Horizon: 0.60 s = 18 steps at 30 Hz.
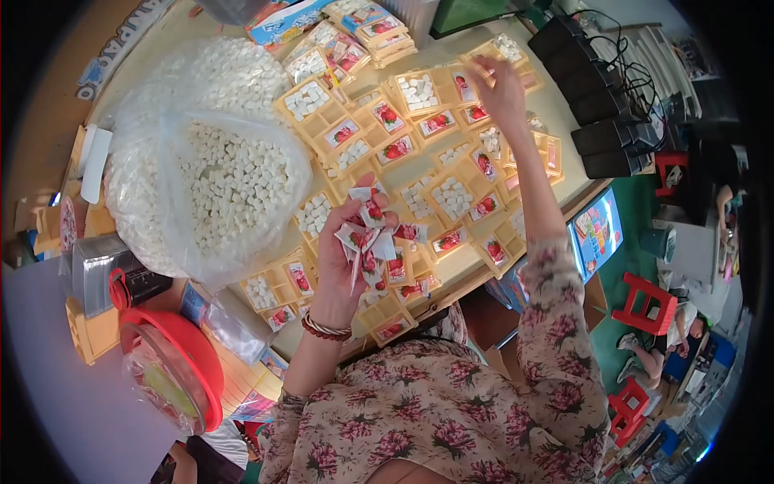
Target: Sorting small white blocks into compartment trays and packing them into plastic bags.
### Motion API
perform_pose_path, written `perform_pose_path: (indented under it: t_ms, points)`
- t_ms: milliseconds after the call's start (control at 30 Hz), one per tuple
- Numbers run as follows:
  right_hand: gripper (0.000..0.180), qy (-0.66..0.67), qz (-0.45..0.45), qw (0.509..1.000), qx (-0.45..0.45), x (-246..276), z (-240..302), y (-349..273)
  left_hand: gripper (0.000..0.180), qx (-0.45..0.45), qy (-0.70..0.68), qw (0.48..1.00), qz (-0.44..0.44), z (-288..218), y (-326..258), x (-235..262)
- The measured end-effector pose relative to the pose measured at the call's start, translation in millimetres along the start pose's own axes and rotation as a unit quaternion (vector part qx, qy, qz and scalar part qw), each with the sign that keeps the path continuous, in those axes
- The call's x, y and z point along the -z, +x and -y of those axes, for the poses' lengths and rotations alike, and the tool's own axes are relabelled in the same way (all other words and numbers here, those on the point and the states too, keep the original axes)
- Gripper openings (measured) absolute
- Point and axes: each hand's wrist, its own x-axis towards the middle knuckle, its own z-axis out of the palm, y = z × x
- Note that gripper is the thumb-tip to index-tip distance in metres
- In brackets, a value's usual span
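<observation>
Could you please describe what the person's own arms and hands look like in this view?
The right arm wears a long beige sleeve printed with pink-red flowers and dark leaves, reaching to the wrist. The same fabric covers the left upper arm, while the left forearm is bare. A dark red beaded bracelet circles the left wrist. The left hand and right hand are bare and ungloved.

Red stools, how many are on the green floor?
3: one red stool by the table's edge, one lower down, one up by the black boxes. Others may be hidden.
</observation>
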Motion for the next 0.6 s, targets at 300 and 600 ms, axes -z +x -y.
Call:
perform_pose_path:
  t_ms: [300,600]
  points:
    - [0.013,0.373,0.398,0.823,-0.160,77.0,120.6,-139.0,0.038,-0.028,-0.002,0.999,-0.034,13.1,11.0,0.5]
    - [0.013,0.161,-0.050,0.968,-0.186,108.4,-25.1,-105.3,0.035,-0.036,-0.036,0.999,0.011,-12.7,-0.5,11.3]
